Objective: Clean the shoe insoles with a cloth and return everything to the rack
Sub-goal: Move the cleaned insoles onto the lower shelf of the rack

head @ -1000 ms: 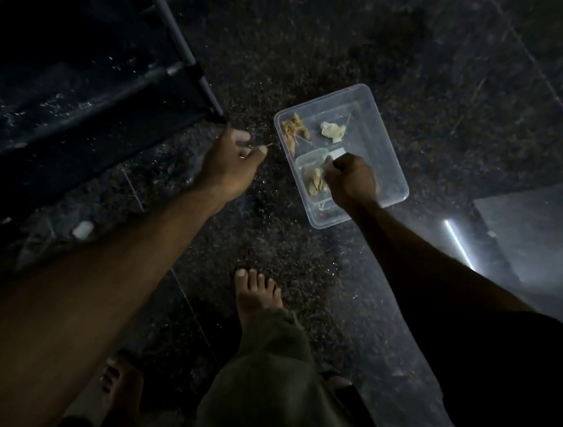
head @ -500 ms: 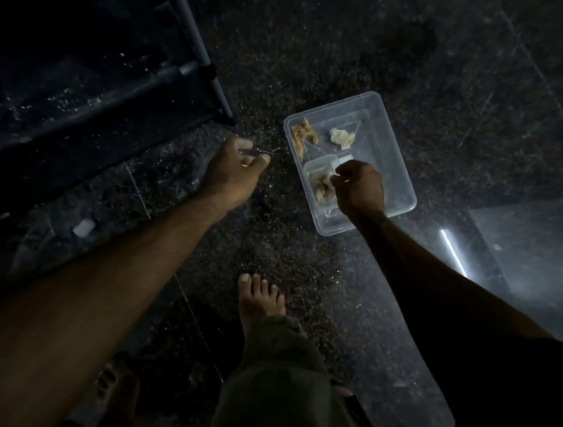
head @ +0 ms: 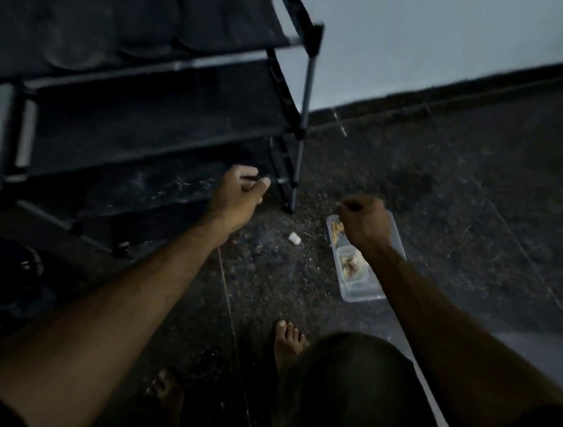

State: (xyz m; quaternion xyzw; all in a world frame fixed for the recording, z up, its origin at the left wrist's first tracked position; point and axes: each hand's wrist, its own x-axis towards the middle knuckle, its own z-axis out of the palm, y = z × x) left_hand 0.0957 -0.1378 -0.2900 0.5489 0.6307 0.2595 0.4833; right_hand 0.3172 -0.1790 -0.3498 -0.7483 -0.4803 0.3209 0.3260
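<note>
A black shoe rack [head: 308, 78] stands at the upper left. Dark rounded insoles [head: 82, 22] lie in a row on its top shelf, blurred. My left hand [head: 237, 197] hovers at the lowest shelf's front edge and pinches a thin dark tool between thumb and forefinger. My right hand [head: 367, 223] is a fist raised above a clear plastic box [head: 363, 292] on the floor. Nothing shows inside the fist. The box holds pale and yellowish scraps; my hand and forearm hide its far part.
A small white piece [head: 294, 238] lies on the speckled dark floor between rack and box. My bare feet [head: 288, 343] are below the box. A pale wall with a dark skirting [head: 457, 89] runs behind. Dark objects sit at the lower left.
The view has tilted up, bringing the rack and wall into sight. My right hand has lifted out of the box as a fist. My left hand keeps pinching the thin tool.
</note>
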